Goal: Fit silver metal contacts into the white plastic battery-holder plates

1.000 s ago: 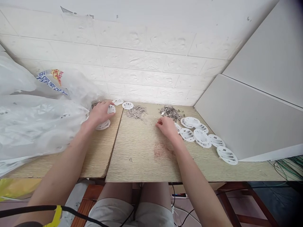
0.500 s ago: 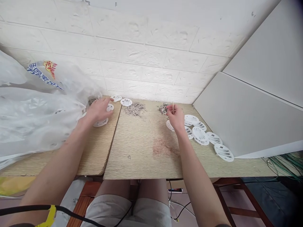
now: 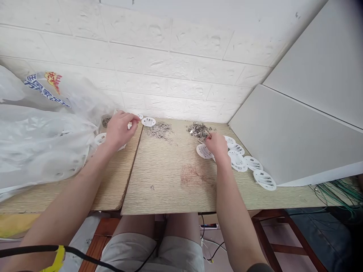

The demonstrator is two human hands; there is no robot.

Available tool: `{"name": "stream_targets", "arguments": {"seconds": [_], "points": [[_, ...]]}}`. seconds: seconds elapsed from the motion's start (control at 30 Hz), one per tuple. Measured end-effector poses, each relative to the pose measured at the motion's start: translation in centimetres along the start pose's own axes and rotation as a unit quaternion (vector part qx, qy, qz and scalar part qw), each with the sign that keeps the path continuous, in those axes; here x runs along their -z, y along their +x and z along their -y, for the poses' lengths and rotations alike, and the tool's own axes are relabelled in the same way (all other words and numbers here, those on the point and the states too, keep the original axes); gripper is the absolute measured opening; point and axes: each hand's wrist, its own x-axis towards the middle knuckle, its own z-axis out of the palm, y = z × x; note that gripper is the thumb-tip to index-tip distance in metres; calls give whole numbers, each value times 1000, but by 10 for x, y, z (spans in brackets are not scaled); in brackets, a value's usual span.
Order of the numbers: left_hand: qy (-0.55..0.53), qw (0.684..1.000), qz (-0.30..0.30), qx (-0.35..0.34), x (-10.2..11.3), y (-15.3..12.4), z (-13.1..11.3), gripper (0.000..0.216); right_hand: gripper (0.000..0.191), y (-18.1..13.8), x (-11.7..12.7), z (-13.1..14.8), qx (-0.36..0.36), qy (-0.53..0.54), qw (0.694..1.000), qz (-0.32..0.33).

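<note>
My left hand (image 3: 119,129) is raised a little above the left board, fingers curled and pinched on a white slotted disc (image 3: 129,125) that barely shows between them. Another white disc (image 3: 100,139) lies under its wrist. My right hand (image 3: 217,145) is closed on a thin stick (image 3: 200,141), whose tip points at a pile of small metal pieces (image 3: 199,130). A white disc (image 3: 203,151) lies just left of this hand. A row of several white discs (image 3: 238,161) runs off to its right.
A second pile of metal bits (image 3: 161,130) and a lone disc (image 3: 148,121) lie near the wall. A large clear plastic bag (image 3: 42,143) covers the left board. A white panel (image 3: 283,139) leans at the right. Green wires (image 3: 340,192) hang beyond the table edge.
My right hand has moved right from the table's middle to the metal pile, raised the stick upright, then lowered it. My left hand has lifted off the board and closed its fingers.
</note>
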Motion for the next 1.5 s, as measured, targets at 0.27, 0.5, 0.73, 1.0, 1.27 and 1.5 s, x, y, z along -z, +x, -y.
{"name": "stream_targets", "arguments": {"seconds": [0.27,0.5,0.73,1.0,1.27,1.5], "points": [[-39,985,74,-149,-17,-11,-27,25,23,-14,-7,25,273,184,913,239],[-83,937,185,-284,-28,-25,-58,26,21,-4,-5,11,195,185,960,81],[-93,933,207,-280,-31,-29,-56,25,25,-6,12,2,161,114,966,164],[-79,945,230,-220,-31,-29,-60,26,33,-9,6,9,185,72,956,214],[-92,951,250,-156,-33,-31,-62,33,34,-20,-26,34,219,162,944,189],[-67,962,237,-118,-33,-30,-53,30,32,-16,-29,34,234,131,952,149]]}}
